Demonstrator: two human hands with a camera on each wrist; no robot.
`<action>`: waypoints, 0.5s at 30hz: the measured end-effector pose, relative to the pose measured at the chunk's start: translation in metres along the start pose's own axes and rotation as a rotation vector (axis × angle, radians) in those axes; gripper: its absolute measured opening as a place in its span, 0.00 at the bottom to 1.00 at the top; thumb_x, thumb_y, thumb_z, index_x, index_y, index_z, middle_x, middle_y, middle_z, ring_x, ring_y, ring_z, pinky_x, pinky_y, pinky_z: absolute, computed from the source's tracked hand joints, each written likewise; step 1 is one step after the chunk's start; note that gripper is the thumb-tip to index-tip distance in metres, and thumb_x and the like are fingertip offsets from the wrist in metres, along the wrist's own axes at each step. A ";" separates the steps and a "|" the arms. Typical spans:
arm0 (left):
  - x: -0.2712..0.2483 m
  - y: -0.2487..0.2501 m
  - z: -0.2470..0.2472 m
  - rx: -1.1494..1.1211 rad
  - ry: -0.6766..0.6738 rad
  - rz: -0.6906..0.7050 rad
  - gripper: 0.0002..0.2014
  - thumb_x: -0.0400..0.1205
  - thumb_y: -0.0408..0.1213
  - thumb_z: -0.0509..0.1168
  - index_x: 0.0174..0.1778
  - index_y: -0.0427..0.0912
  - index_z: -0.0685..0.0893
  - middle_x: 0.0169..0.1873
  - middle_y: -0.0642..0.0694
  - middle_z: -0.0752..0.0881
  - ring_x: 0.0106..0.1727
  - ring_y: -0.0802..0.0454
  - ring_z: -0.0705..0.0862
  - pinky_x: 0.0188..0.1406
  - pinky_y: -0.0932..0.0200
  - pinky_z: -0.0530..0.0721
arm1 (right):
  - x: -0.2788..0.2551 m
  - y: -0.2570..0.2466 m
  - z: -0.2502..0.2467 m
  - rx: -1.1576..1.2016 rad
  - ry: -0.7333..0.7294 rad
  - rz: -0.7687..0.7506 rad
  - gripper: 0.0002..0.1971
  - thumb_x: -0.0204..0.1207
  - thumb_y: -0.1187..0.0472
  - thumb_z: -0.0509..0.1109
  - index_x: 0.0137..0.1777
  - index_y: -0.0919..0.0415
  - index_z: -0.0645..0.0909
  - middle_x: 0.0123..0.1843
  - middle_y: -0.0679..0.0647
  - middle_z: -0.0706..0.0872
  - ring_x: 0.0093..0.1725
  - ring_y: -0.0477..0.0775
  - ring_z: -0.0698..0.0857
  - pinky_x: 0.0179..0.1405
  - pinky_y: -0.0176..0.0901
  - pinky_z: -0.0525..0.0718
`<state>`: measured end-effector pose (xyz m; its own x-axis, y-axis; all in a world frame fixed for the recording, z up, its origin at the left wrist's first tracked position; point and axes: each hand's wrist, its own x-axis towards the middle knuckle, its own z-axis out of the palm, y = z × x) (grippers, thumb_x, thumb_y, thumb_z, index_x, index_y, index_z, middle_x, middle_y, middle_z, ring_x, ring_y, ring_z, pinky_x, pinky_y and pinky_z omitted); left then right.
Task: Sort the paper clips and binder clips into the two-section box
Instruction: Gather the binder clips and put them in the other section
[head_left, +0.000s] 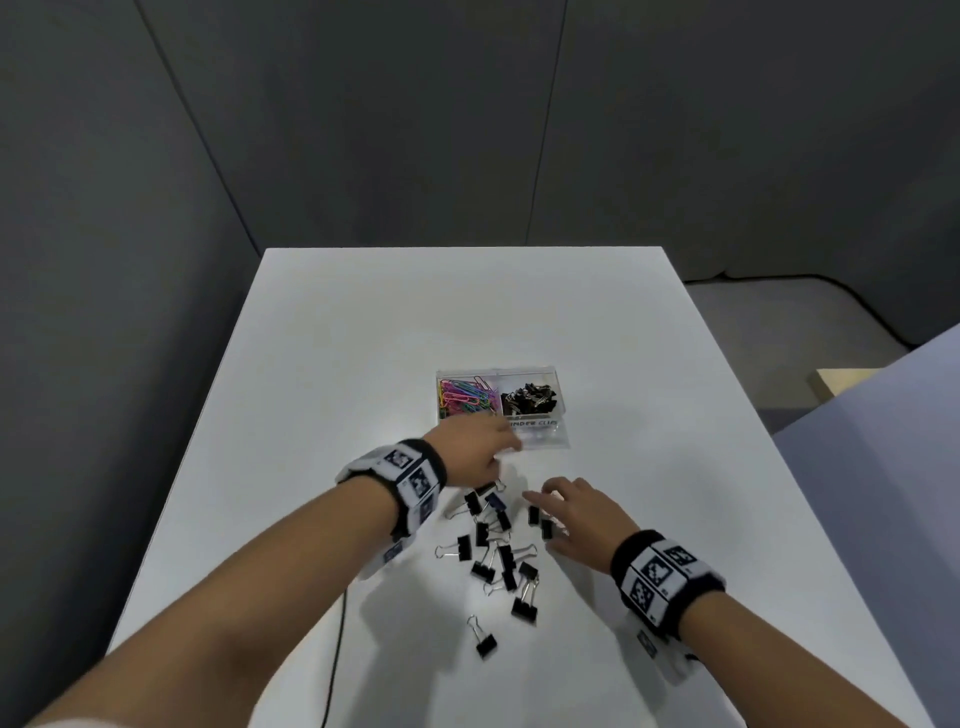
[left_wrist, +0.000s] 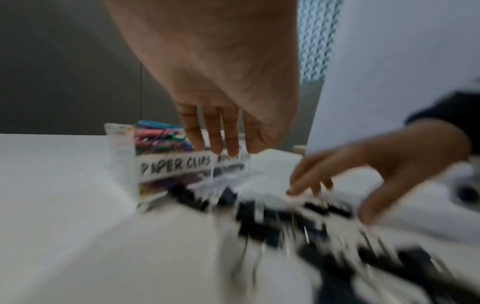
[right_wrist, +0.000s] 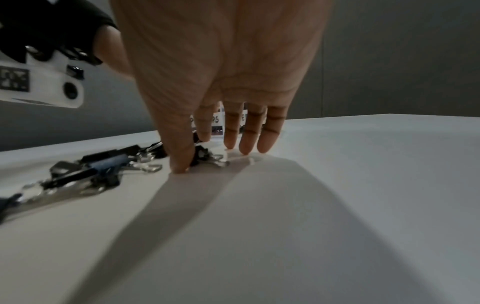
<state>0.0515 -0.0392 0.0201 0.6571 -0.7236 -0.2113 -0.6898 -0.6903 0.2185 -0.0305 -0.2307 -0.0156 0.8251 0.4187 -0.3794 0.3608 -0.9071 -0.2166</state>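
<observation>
A clear two-section box (head_left: 540, 439) stands mid-table, with coloured paper clips (head_left: 464, 397) in its left section and black binder clips (head_left: 530, 399) in its right. Several loose black binder clips (head_left: 506, 564) lie scattered in front of it. My left hand (head_left: 498, 452) hovers at the box's front wall (left_wrist: 122, 156), fingers straight and pointing down, holding nothing that I can see. My right hand (head_left: 540, 519) is spread over the pile's right edge with its fingertips (right_wrist: 245, 148) on the table. One binder clip (right_wrist: 205, 156) lies between its thumb and index finger.
A single binder clip (head_left: 483, 642) lies apart, nearer to me. A black cable (head_left: 337, 649) runs off the table's front left. A pale panel (head_left: 883, 467) stands close to the white table (head_left: 363, 338) on its right side. Grey walls enclose the far side.
</observation>
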 end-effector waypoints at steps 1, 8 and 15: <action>-0.011 -0.002 0.010 0.040 -0.069 -0.011 0.24 0.80 0.38 0.59 0.74 0.47 0.71 0.73 0.43 0.73 0.74 0.45 0.72 0.71 0.49 0.74 | 0.000 -0.003 0.001 -0.025 0.016 -0.015 0.28 0.78 0.58 0.65 0.78 0.50 0.64 0.74 0.55 0.70 0.68 0.59 0.72 0.64 0.47 0.74; -0.050 -0.003 0.051 0.090 -0.202 -0.171 0.29 0.83 0.39 0.57 0.81 0.51 0.58 0.82 0.46 0.58 0.82 0.42 0.56 0.73 0.47 0.72 | 0.000 -0.014 0.012 -0.014 0.126 0.026 0.14 0.82 0.65 0.55 0.62 0.59 0.78 0.61 0.58 0.79 0.58 0.59 0.77 0.47 0.47 0.79; -0.061 0.006 0.054 0.072 -0.095 -0.265 0.28 0.82 0.38 0.58 0.80 0.51 0.60 0.81 0.42 0.57 0.80 0.41 0.59 0.74 0.44 0.66 | 0.006 -0.013 0.011 0.168 0.101 0.164 0.11 0.79 0.67 0.59 0.60 0.63 0.75 0.58 0.59 0.79 0.57 0.61 0.78 0.52 0.48 0.77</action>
<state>-0.0091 0.0004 -0.0168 0.7882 -0.5120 -0.3415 -0.5196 -0.8510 0.0764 -0.0350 -0.2160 -0.0252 0.9088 0.2524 -0.3321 0.1479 -0.9394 -0.3094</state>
